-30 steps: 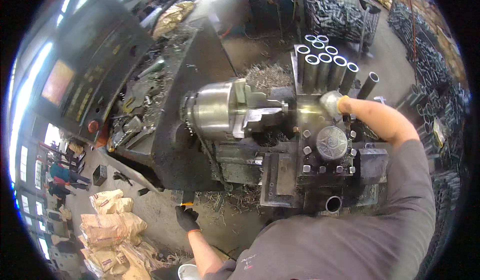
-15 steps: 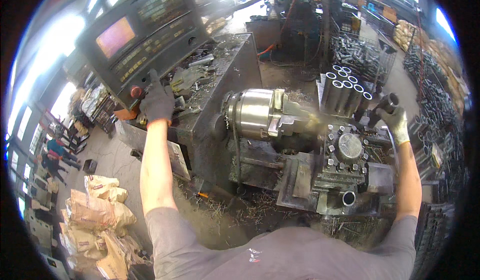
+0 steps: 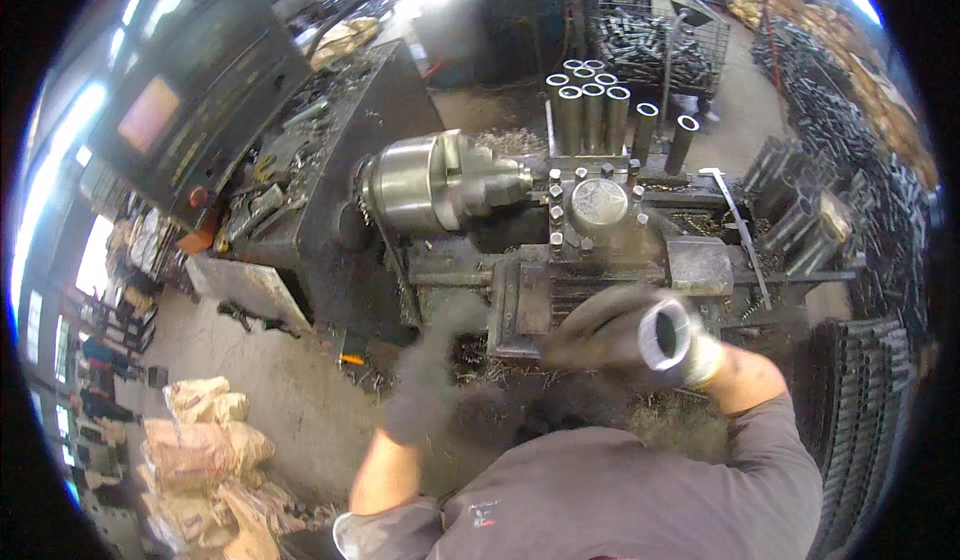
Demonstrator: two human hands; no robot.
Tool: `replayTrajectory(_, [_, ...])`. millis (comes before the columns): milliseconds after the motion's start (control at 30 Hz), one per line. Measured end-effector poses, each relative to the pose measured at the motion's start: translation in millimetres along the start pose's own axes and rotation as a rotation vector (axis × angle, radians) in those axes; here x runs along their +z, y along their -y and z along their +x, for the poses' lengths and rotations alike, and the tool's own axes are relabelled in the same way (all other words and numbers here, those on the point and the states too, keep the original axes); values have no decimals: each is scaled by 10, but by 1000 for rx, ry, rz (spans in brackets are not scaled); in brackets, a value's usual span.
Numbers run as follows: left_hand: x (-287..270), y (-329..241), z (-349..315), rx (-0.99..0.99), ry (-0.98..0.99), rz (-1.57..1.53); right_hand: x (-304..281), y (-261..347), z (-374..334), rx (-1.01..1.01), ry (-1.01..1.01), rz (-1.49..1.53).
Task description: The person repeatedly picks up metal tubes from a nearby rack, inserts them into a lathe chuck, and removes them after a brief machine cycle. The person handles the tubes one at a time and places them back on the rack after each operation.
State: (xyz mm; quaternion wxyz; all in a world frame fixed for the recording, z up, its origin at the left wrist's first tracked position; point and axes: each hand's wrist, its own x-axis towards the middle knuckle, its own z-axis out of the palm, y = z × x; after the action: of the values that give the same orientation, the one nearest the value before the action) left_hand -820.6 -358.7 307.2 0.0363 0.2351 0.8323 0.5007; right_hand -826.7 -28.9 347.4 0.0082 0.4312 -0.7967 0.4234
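My right hand [image 3: 704, 360], in a pale, stained glove, is closed around a metal tube [image 3: 668, 334] in front of the lathe carriage. The tube's bright, open end faces me, and its dark body is smeared by motion. My left hand [image 3: 428, 375], in a dark glove, is over the floor left of the carriage, too blurred to show its fingers. Ahead are the lathe chuck [image 3: 405, 185] and the square tool post [image 3: 600, 203] with its bolts. Several upright tubes [image 3: 593, 120] stand grouped behind the tool post, with two single tubes [image 3: 683, 148] to their right.
A caliper [image 3: 742, 232] lies right of the tool post. The control panel [image 3: 185, 100] stands far left, above a metal cabinet [image 3: 345, 130]. Paper sacks [image 3: 205, 450] sit on the left floor. Stacked tubes [image 3: 870, 410] and a wire bin of metal parts [image 3: 655, 50] are to the right.
My left hand has come down from the control panel. My right hand has left a tube standing behind the lathe and now holds one near my body. The view has shifted.
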Motion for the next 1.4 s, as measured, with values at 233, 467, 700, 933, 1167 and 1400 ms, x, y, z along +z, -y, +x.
replayTrajectory(233, [1373,408,-958,-494,199,124,1423,-341,-240,202,119,668])
replayTrajectory(467, [2407,1592,-3994,-1294,-210,214,2191,-94,-340,231,372,548])
replayTrajectory(700, [4790,797,-7381,-2009,-727,-36,3837,1228,-474,-120,930,285])
replayTrajectory(933, [6880,-230,-7951,-2138,-938,-167,5129,2991,-1034,-676,1371,406])
replayTrajectory(1167, [8142,204,-6355,-2068,-1755,-545,6119,4487,-1376,-1067,1586,537])
replayTrajectory(1400, [8170,416,-4939,-2116,-2258,-959,7411,5630,-1817,-1274,1528,671])
